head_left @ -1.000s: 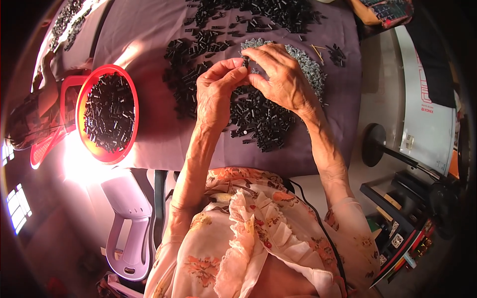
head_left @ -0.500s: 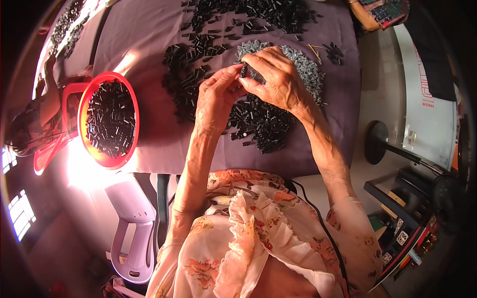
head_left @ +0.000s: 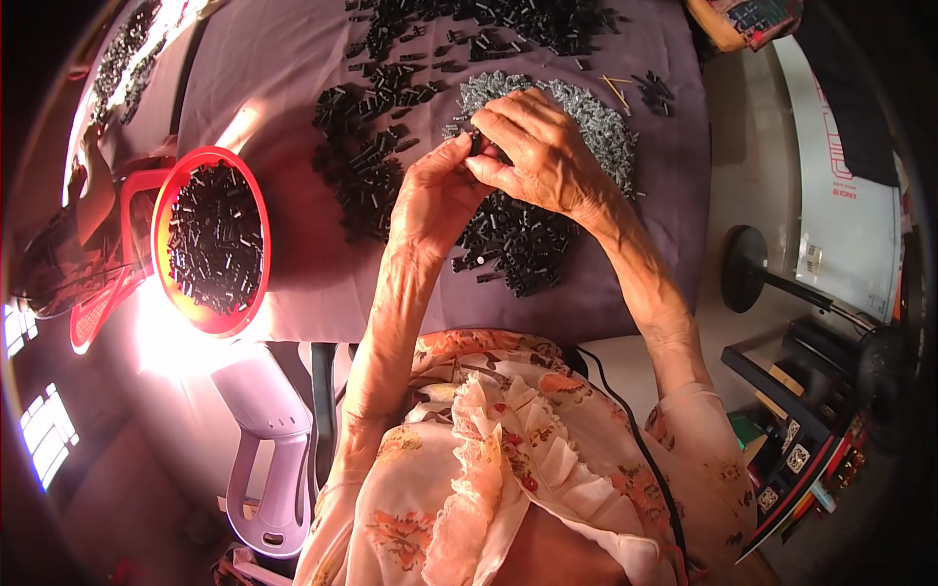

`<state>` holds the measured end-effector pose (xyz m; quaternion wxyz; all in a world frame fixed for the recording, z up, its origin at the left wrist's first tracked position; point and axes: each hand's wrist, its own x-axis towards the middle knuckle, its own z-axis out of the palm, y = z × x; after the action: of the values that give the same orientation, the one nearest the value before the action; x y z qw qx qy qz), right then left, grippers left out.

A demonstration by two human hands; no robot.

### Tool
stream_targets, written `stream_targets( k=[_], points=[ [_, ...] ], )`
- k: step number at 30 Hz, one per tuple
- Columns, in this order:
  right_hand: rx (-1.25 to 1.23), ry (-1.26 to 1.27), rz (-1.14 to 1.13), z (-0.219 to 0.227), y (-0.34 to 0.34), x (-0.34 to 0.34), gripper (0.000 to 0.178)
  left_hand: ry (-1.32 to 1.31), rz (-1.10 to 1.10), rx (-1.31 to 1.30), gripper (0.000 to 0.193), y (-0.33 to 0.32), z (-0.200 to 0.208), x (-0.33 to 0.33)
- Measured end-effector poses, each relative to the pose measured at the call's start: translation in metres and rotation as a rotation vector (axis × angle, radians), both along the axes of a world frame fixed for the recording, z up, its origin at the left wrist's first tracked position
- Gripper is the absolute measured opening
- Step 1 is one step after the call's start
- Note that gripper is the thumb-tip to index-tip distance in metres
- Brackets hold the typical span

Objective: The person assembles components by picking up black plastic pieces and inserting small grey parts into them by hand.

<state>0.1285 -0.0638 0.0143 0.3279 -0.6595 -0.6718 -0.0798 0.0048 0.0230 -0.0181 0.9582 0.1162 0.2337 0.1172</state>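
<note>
My left hand [head_left: 437,190] and my right hand [head_left: 532,146] meet over the table, fingertips together. Between them they pinch a small black plastic piece [head_left: 476,143], mostly covered by the fingers. Under and beyond my right hand spreads a pile of small grey parts [head_left: 601,127]. Just below the hands lies a heap of black plastic pieces [head_left: 518,244]. More black pieces [head_left: 362,161] are scattered to the left of my left hand, and another large heap of them [head_left: 547,24] lies at the far side.
A red basket [head_left: 266,234] full of black pieces stands at the left on a red chair [head_left: 122,283]. A purple cloth [head_left: 293,195] covers the table. Two thin sticks [head_left: 618,91] lie beyond the grey pile. At the right is a black stand [head_left: 745,269]; a lilac plastic seat [head_left: 269,459] is at lower left.
Both hands stay joined at nearly the same place. My left hand has turned slightly, and the black piece is now more hidden between the fingers. The view has shifted slightly.
</note>
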Motion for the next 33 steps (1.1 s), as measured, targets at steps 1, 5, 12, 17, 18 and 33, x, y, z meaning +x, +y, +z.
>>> stream_targets(
  k=[1,5,12,17,18,33],
  points=[
    [-0.011,0.000,0.015,0.000,0.001,0.000,0.032,-0.033,0.005,-0.020,0.018,0.001,-0.003,0.000],
    [0.051,0.025,0.056,-0.005,0.002,0.004,0.031,-0.033,0.011,-0.038,0.018,-0.002,0.000,0.001],
    [0.076,0.060,0.056,-0.008,-0.002,0.005,0.031,-0.022,-0.101,0.050,0.021,-0.003,0.003,-0.003],
    [0.115,0.027,0.073,-0.010,-0.001,0.003,0.030,-0.022,-0.067,-0.023,0.019,-0.005,-0.003,-0.001],
    [0.117,0.021,0.087,-0.010,0.000,0.003,0.029,-0.006,-0.058,-0.033,0.019,-0.005,-0.004,-0.001],
    [0.157,-0.032,0.120,-0.019,0.000,0.003,0.018,-0.012,-0.046,-0.040,0.016,-0.010,-0.009,-0.001]
  ],
)
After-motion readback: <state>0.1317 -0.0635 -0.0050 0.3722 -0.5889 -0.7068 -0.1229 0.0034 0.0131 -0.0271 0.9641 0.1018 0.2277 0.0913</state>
